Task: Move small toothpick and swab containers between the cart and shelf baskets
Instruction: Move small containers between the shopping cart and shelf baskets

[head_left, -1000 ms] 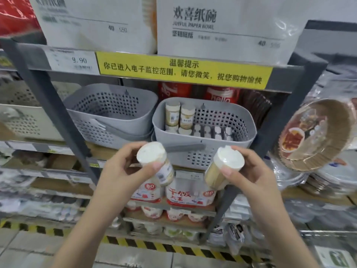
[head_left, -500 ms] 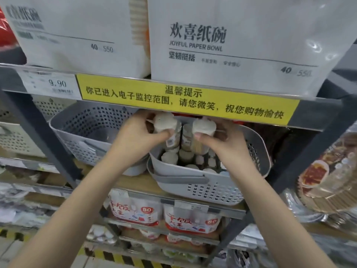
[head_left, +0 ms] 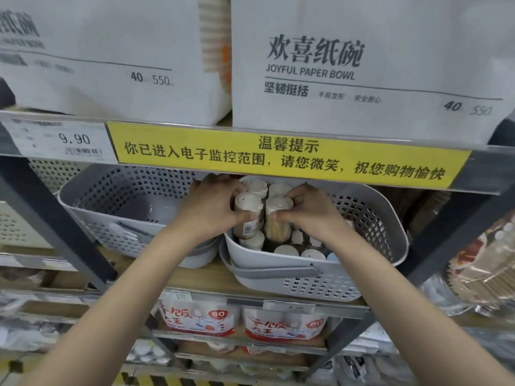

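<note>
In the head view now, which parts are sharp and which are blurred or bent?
Head view: the yellow notice strip and both hands on the white-capped containers are fairly sharp; the frame edges smear; the grey shelf rail bows from wide-angle distortion.

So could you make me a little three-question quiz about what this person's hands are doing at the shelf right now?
1. True or false: both hands are inside the left grey basket.
2. What does the right hand hold? A) a paper bowl B) a clear container of toothpicks C) a price tag
3. Fill in: the left hand holds a white-capped container over the ___ grey basket.

Key: 1 false, both are at the right basket; 2 B; 3 right.
</note>
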`<state>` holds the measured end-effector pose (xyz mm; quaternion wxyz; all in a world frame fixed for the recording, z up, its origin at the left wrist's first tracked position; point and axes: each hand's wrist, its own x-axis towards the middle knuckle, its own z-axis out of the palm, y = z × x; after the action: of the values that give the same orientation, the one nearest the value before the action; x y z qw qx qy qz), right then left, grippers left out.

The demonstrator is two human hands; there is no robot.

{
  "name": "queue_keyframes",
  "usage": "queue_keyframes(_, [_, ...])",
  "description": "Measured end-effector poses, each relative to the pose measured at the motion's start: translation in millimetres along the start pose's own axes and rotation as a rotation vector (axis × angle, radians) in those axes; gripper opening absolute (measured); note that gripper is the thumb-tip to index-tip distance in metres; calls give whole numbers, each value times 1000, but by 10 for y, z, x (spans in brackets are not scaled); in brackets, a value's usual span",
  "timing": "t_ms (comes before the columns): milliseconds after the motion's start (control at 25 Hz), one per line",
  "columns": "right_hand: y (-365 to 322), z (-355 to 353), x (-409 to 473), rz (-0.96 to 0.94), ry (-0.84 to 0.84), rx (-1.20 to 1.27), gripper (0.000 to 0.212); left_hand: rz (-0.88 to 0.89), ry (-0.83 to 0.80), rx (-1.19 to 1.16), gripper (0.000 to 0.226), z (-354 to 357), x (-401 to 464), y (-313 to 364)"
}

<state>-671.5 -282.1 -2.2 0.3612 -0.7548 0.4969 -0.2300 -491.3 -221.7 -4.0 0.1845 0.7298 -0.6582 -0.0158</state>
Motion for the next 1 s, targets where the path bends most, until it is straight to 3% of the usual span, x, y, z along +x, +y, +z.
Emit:
queue_keyframes(440, [37,139,68,84,14,-21,56,83,-71,39,52,32,23,-59])
queue_keyframes(760, [47,126,45,69,49,-109,47,78,14,-74,42,-24,-33,-6])
queue_keyframes(1000, [79,114,47,78,42,-59,52,93,-79,9,60,3,4,45])
